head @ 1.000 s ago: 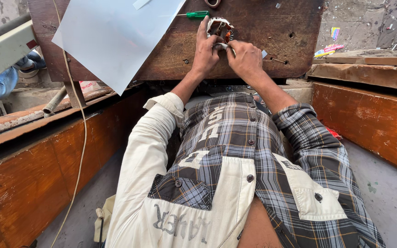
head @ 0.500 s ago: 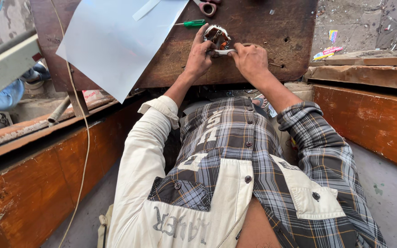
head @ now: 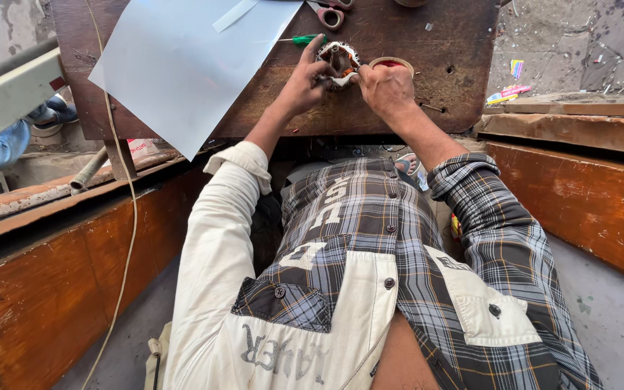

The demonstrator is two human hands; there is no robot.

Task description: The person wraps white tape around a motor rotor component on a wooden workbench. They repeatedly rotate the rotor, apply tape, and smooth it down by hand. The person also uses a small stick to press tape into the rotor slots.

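Note:
A small round metal motor stator (head: pixel 339 61) with slotted teeth rests on a dark wooden workbench (head: pixel 438 87). My left hand (head: pixel 303 81) grips its left side with the fingers curled round the rim. My right hand (head: pixel 386 88) holds its right side and pinches a thin white strip at the stator's edge. A roll of brown tape (head: pixel 390 64) lies just behind my right hand.
A large pale sheet (head: pixel 182 65) covers the bench's left part. A green-handled screwdriver (head: pixel 305 40) and red-handled scissors (head: pixel 330 14) lie beyond the stator. Orange wooden boards (head: pixel 579 195) flank both sides. Another person's blue-clad leg (head: pixel 1 144) is at far left.
The view has shifted a little, so the bench and hands sit lower in the frame. Both hands stay on the stator, the right one working at its edge.

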